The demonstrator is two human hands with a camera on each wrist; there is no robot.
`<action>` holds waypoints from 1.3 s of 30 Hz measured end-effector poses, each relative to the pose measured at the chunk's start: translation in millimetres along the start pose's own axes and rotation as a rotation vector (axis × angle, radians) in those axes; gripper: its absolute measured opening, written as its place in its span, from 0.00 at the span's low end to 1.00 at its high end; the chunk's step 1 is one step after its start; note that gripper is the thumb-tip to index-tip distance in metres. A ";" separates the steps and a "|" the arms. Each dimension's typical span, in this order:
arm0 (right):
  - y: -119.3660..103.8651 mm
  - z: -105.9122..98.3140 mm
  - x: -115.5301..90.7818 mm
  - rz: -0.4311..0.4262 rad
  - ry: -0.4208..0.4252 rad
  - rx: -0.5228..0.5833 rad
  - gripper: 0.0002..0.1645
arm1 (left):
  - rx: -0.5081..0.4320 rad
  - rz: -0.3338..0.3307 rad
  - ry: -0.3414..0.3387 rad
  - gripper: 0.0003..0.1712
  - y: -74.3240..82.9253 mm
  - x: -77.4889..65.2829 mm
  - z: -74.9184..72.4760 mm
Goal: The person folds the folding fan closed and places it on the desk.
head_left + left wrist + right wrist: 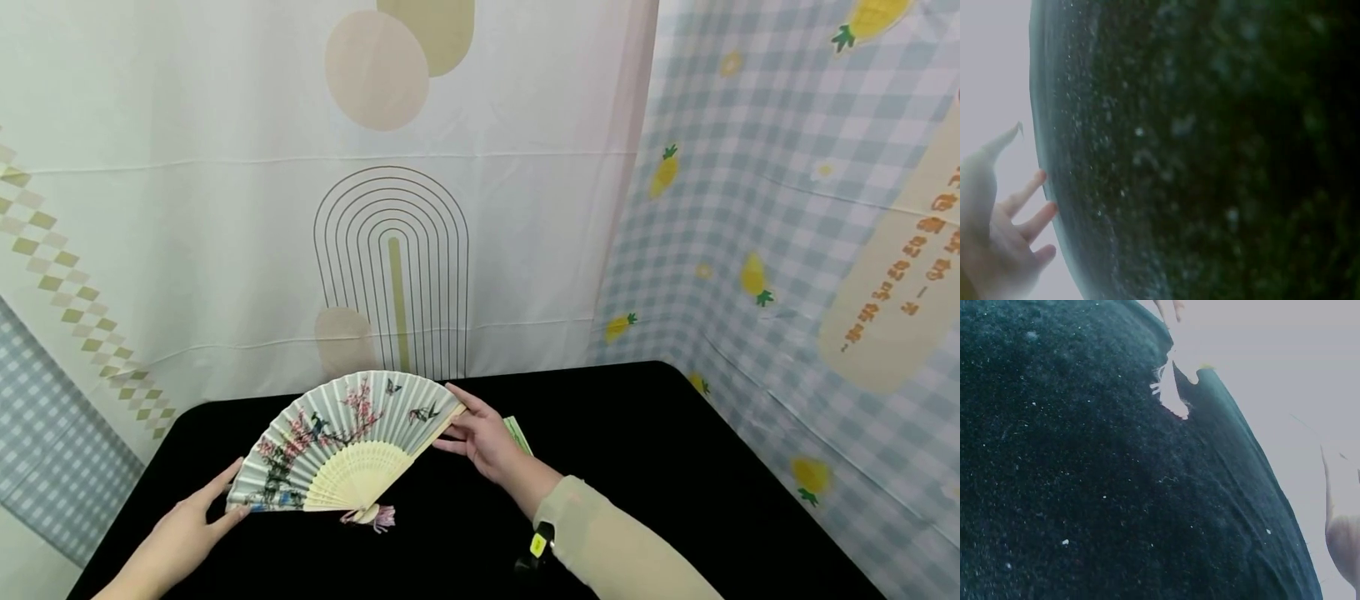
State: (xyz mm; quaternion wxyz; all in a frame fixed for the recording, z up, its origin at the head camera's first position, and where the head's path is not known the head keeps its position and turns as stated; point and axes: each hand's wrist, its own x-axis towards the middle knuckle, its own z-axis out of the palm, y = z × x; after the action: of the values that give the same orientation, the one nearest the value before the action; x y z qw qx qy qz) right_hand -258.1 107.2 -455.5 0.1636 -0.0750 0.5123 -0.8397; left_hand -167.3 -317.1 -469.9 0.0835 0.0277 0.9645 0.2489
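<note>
In the head view, a folding fan [362,475] is spread wide above the black table. Its pale pleated leaf carries pink blossoms, birds and a butterfly, over cream openwork ribs. A pinkish-purple tassel [384,518] hangs at the pivot. My left hand [183,529] pinches the fan's lower left edge between thumb and fingers. Along the opposite guard stick, my right hand [486,437] holds the upper right end. The left wrist view shows the left hand [1010,240] with fingers apart at the left margin. The right wrist view is washed out; the tassel [1172,397] shows near its top.
A green and white flat item [517,435] lies on the black-covered table [637,467], partly hidden behind the right hand. A white patterned curtain [540,250] hangs behind the table, with a blue checked pineapple curtain [780,217] on the right.
</note>
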 end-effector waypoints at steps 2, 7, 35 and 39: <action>-3.2 -1.5 -1.5 -0.002 0.002 0.006 0.36 | -0.017 -0.001 0.004 0.55 2.6 0.6 -0.1; -11.3 -5.2 -5.3 -0.010 -0.001 0.000 0.36 | -0.065 -0.004 0.021 0.54 11.1 2.4 0.2; -40.3 -29.0 -27.4 -0.046 0.057 -0.023 0.34 | -0.386 0.031 0.217 0.40 72.9 2.3 11.2; -43.7 -35.0 -30.7 -0.063 0.060 -0.027 0.34 | -0.473 0.048 0.223 0.39 80.7 4.2 14.0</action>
State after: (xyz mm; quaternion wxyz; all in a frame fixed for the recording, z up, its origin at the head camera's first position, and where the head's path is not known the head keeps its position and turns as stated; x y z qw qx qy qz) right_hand -248.3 165.6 -431.8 0.1207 -0.0681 0.5257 -0.8393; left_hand -168.0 -239.4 -443.5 -0.0250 0.0029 0.8818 0.4709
